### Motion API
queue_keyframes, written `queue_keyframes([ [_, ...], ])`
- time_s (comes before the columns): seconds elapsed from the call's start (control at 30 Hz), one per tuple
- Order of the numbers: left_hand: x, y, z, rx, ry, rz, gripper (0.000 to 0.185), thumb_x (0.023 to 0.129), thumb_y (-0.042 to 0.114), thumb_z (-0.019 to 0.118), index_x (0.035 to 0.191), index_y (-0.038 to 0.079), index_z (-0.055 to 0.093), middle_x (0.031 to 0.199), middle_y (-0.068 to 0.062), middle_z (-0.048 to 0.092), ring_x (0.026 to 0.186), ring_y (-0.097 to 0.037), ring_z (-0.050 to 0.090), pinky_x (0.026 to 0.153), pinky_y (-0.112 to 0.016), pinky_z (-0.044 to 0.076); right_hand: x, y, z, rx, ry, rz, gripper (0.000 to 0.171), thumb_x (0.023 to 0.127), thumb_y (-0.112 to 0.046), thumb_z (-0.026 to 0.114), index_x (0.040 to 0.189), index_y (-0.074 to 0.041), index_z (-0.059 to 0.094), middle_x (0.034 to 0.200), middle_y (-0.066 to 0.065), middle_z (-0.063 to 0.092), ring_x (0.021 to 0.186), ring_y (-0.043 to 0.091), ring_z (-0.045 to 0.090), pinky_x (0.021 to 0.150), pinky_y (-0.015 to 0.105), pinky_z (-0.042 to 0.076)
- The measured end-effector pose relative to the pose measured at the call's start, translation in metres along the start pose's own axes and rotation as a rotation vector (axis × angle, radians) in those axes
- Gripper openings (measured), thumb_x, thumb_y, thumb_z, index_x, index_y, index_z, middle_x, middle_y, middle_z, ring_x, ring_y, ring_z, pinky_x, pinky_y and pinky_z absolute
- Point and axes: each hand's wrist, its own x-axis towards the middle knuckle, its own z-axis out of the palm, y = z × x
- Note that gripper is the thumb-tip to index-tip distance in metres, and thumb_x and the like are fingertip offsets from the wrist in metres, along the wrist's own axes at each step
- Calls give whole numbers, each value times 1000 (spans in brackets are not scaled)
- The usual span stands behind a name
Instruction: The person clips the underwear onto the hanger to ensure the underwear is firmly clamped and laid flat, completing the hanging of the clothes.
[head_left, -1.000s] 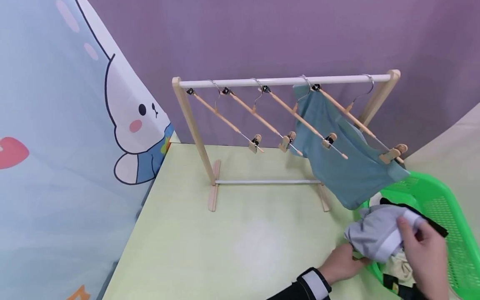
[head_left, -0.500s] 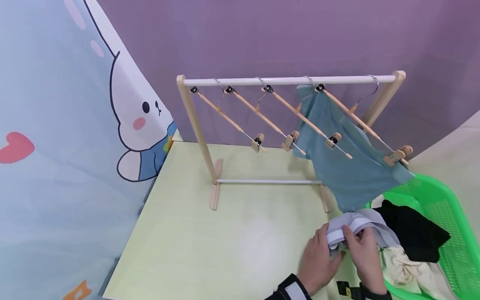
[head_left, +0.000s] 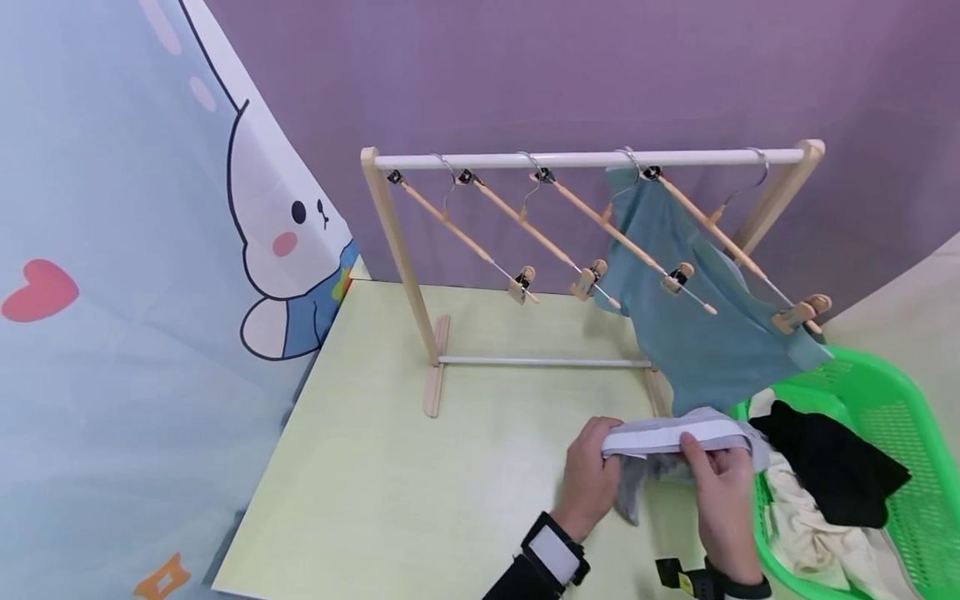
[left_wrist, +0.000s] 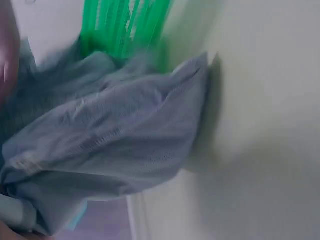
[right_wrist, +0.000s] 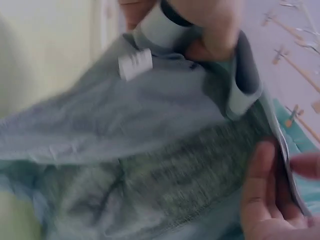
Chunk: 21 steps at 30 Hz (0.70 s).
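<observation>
Below both hands' grip, grey garment [head_left: 675, 435] blurred in wrist views

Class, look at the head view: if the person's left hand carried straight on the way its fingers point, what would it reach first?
Probably the teal garment hanging on the rack; the left hand, gripping the grey garment's waistband, points up and away, though depth is unclear.

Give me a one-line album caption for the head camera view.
Both hands, left and right, stretch a grey garment's white waistband beside a green basket, before a wooden rack.
</observation>
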Motion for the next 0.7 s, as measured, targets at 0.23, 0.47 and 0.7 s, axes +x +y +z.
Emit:
queue_keyframes([
  [0.23,14,-12,-38,46,-71,132,29,78,2,53,100,18,63,96,8,66,81,0,61,70,-11,47,5,-3,-4,318,51,13,13,98,-2,59,105,9,59,92,10,70,68,14,70,61,24,57],
  [0.47,18,-25,-71,166,-248,233,29,75,27,78,97,22,59,87,15,62,72,6,51,65,-7,42,9,-4,-16,412,20,134,17,102,-16,57,104,0,61,85,8,75,61,14,68,52,24,54],
  [0.7,20,-40,-101,299,-352,363,28,75,20,83,98,20,66,88,12,66,72,3,55,65,-12,47,13,-9,-28,322,-52,216,26,105,-24,50,98,-6,67,80,6,75,55,16,66,53,25,55],
])
